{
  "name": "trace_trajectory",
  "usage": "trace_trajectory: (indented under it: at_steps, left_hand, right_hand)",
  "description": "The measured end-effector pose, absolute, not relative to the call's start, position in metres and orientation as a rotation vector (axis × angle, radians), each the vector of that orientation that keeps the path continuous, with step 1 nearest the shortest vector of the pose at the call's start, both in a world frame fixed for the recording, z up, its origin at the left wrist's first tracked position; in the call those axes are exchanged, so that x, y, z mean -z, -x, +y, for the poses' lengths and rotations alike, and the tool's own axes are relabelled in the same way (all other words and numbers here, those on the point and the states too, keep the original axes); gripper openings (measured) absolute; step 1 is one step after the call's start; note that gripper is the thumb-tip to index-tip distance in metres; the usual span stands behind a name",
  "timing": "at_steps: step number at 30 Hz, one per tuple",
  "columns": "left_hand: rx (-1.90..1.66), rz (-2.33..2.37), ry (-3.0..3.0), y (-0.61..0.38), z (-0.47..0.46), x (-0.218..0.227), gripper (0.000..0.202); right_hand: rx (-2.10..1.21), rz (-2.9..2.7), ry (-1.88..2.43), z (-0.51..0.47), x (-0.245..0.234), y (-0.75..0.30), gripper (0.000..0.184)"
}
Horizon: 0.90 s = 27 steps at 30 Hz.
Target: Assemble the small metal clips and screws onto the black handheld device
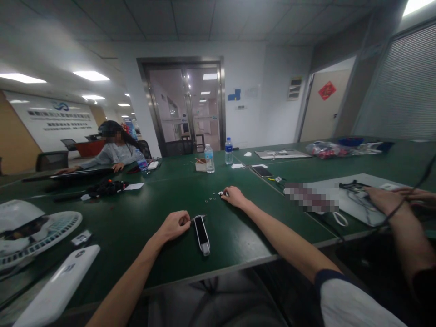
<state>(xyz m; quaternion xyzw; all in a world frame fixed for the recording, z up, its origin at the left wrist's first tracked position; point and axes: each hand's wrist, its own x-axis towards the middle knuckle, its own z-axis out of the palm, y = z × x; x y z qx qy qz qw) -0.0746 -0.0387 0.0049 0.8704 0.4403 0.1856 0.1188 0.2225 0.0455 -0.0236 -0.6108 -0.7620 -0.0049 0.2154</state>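
My left hand (pixel 174 224) rests on the green table (pixel 153 200), fingers curled in a pinch on a thin metal tool whose tip touches the top end of a slim black-and-white device (pixel 201 234) lying flat. My right hand (pixel 233 196) lies further out with its fingers curled down over tiny parts (pixel 220 194); a few small rings (pixel 211 198) lie just left of it. What its fingertips grip is too small to name.
Two water bottles (pixel 209 158) and a small box stand mid-table. A white fan (pixel 34 231) and a white casing (pixel 61 284) lie at the left. A person sits far left at a laptop. Another person's hands (pixel 391 200) work on cables at the right.
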Motion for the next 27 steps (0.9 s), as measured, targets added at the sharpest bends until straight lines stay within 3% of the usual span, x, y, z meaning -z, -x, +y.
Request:
trace_trajectory:
  at_steps: [12, 22, 27]
  left_hand:
    - [-0.552, 1.286, -2.534, 0.077, -0.037, -0.004, 0.022]
    - [-0.966, 1.28, -2.148, 0.061, -0.046, -0.016, 0.045]
    - [-1.011, 1.226, -2.056, 0.059, -0.046, -0.015, 0.045]
  right_hand:
    - [0.083, -2.038, 1.669, 0.024, -0.004, -0.221, 0.024]
    - [0.153, -2.186, 0.716, -0.023, 0.0, -0.13, 0.029]
    - [0.104, -2.274, 0.589, -0.025, 0.008, -0.117, 0.037]
